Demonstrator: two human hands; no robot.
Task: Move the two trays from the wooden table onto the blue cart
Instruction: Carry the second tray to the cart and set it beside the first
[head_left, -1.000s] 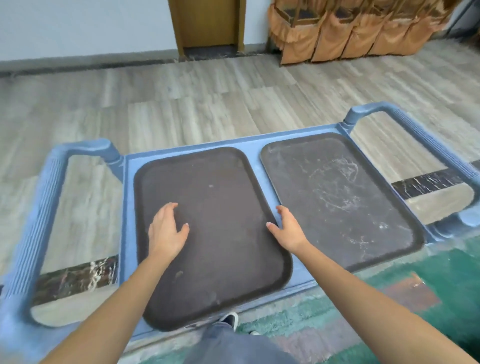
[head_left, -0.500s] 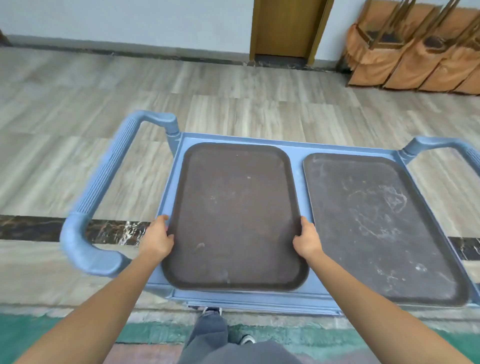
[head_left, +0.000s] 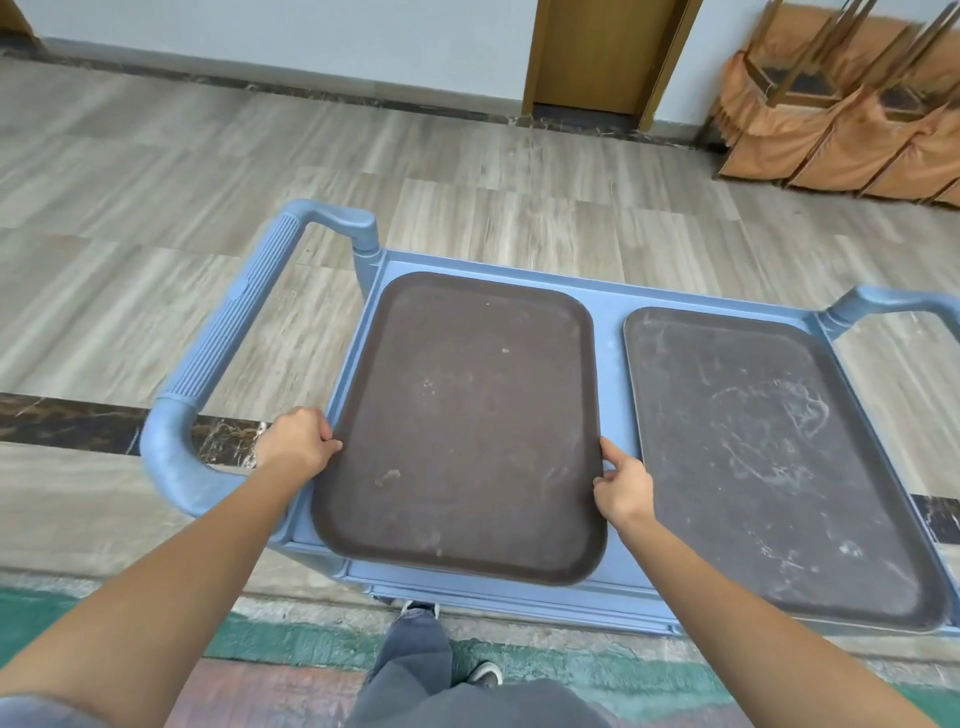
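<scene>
Two dark brown trays lie side by side on top of the blue cart (head_left: 608, 306). The left tray (head_left: 467, 415) is the cleaner one; the right tray (head_left: 769, 457) is scratched and greyish. My left hand (head_left: 298, 441) grips the left tray's left rim, fingers curled on the edge. On that tray's right rim, my right hand (head_left: 621, 483) has its fingers closed, in the gap between the two trays. The wooden table is out of view.
The cart has a ribbed blue handle (head_left: 223, 338) on the left and another handle (head_left: 893, 306) at the right edge. Stacked chairs with orange covers (head_left: 841, 109) stand at the back right beside a wooden door (head_left: 602, 52). My legs and shoes (head_left: 421, 670) are below.
Both hands went from resting flat on the left tray to gripping its two side rims. The tray now lies straighter on the cart, and the view has shifted left.
</scene>
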